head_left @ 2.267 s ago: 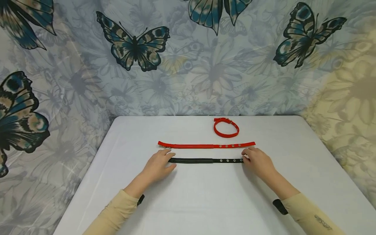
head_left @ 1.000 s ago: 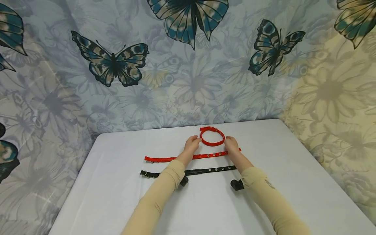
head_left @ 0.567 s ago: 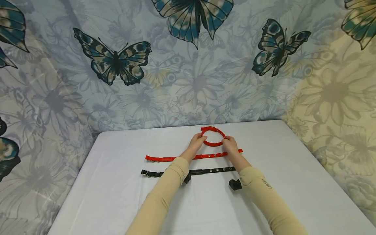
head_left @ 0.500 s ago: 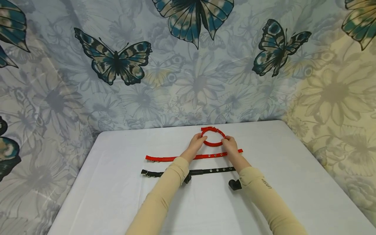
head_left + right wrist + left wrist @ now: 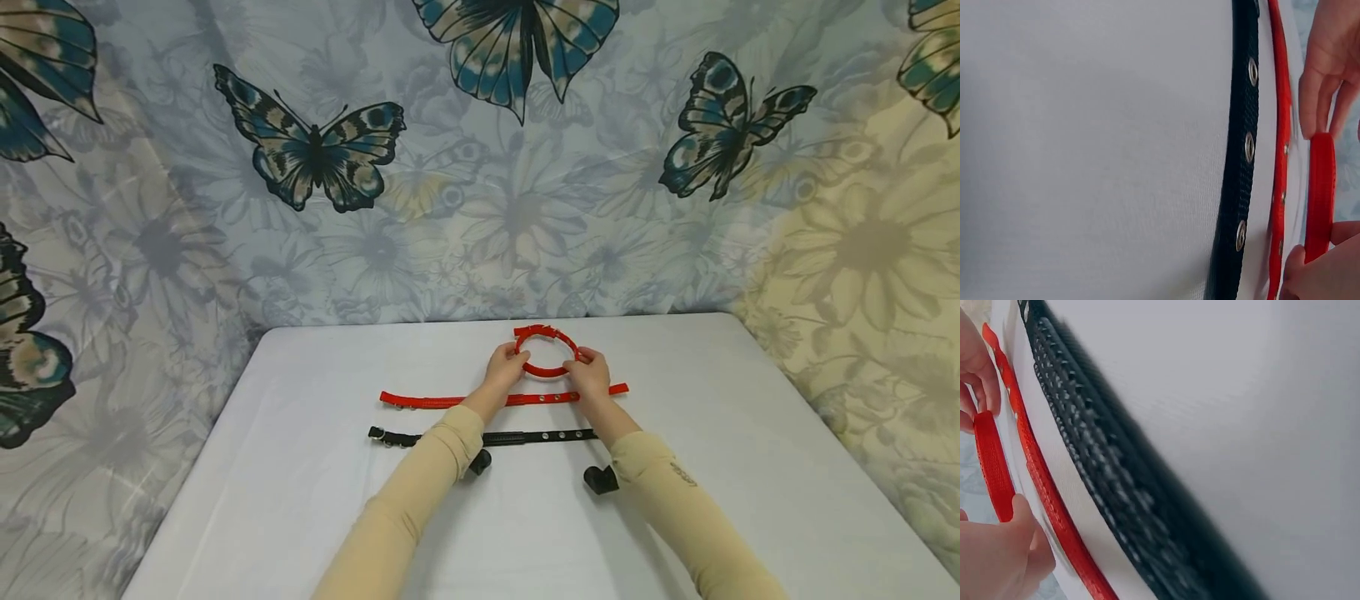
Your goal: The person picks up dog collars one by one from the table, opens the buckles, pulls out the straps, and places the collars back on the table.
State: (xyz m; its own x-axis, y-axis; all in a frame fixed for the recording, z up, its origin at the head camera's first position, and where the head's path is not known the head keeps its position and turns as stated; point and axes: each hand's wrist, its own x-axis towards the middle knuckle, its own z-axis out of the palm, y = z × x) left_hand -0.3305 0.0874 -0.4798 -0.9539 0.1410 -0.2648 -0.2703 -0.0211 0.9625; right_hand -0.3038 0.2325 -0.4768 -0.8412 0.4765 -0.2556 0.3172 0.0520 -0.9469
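A red collar [image 5: 545, 372], buckled into a ring, is at the far side of the white table. My left hand [image 5: 504, 371] pinches its left side between thumb and fingers. On its right side my right hand [image 5: 588, 373] pinches the band too. Both wrist views show the red band [image 5: 994, 465] stretched between the two hands. Nearer to me a second red collar [image 5: 431, 402] lies straight, partly hidden under my forearms. Closest lies a straight black collar [image 5: 517, 437] with metal eyelets, also crossed by my arms; its eyelet end [image 5: 1244, 150] shows large in the right wrist view.
The white table [image 5: 262, 483] has its far edge just behind the ring-shaped collar. A butterfly-patterned cloth backdrop [image 5: 525, 225] rises behind and at the sides. Black wrist cameras [image 5: 600, 479] hang below both sleeves, over the table near the black collar.
Both hands have left the straight black collar, reached to the far side and taken hold of the ring-shaped red collar. Over the last half second they barely move; the head view shifts slightly.
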